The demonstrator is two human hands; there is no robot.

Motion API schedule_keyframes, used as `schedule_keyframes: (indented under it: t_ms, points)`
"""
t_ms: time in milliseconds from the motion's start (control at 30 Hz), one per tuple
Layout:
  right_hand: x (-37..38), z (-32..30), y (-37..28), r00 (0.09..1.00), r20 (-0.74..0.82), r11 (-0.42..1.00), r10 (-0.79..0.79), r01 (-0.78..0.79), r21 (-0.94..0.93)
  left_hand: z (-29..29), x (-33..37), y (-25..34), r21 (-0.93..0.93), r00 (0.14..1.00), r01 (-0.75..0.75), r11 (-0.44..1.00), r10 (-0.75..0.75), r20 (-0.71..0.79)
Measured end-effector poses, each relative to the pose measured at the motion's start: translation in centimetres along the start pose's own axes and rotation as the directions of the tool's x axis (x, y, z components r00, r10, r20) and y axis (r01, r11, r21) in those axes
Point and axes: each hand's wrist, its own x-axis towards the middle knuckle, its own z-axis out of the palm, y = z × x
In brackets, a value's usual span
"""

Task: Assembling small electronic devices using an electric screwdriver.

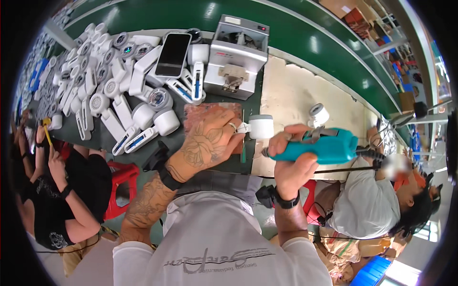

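Note:
My left hand is closed on the handle end of a white device with a round head, like a handheld fan. It rests over a worn reddish mat. My right hand grips a teal electric screwdriver, lying nearly level with its cable trailing right. The tool's tip points left, close below the white head; whether they touch I cannot tell. A thin green-handled tool lies between the hands. Another small white round-headed part stands beyond the screwdriver on cardboard.
White fan-like devices are heaped at the left, with a black-screened phone on top. A silver screw feeder stands at the back middle. Co-workers sit at both sides, one in black, another in white. A red stool is at left.

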Motion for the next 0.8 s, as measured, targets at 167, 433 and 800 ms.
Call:
schedule_keyframes:
  t_ms: [167, 433, 800]
  points:
    - [3.3, 4.1, 1.4, 0.997, 0.049, 0.997, -0.056, 0.054, 0.051, -0.5, -0.8, -1.7, -0.084, 1.000, -0.008, 0.996, 0.010, 0.030]
    - [4.2, 5.9, 3.1, 0.987, 0.158, 0.999, -0.037, 0.034, 0.024, 1.1, -1.9, -3.0, -0.141, 0.995, -0.037, 0.989, 0.023, -0.098]
    - [4.5, 5.4, 5.0, 0.974, 0.216, 0.990, -0.073, 0.043, 0.137, 0.5, -2.0, -3.2, -0.096, 0.997, -0.010, 0.995, 0.002, -0.079]
